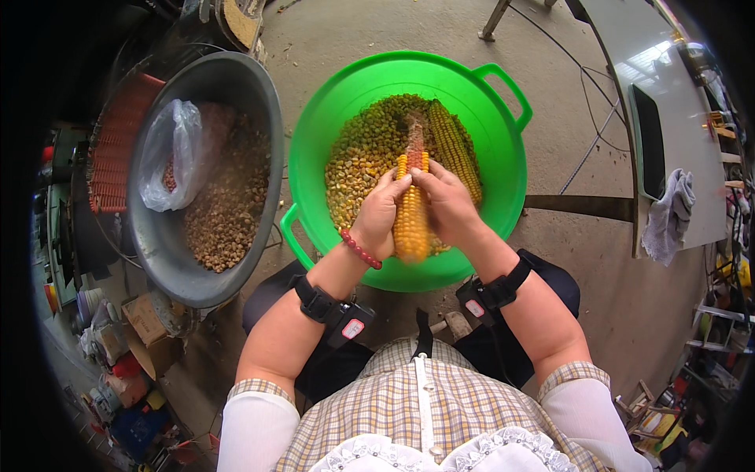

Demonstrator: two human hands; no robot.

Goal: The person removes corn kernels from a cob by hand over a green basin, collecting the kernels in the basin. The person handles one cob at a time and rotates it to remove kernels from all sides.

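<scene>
Over a green plastic tub (pixel 407 71) I hold a partly shelled corn cob (pixel 413 227) in both hands. Its far end is bare, reddish core, while yellow kernels still cover the near part, which is blurred. My left hand (pixel 377 206) grips the cob from the left, thumb on top; my right hand (pixel 451 203) grips it from the right, and the two thumbs nearly meet. Loose corn kernels (pixel 357 168) fill the bottom of the tub. Beyond my right hand, a full ear of corn (pixel 454 147) leans on the kernels.
At left stands a grey basin (pixel 274 118) with brown nuggets (pixel 230 221) and a clear plastic bag (pixel 177 159). A red woven basket (pixel 121 147) sits behind it. At right, a table (pixel 690 112) carries a dark tablet-like device (pixel 647 141) and a grey cloth (pixel 669 215) over its edge.
</scene>
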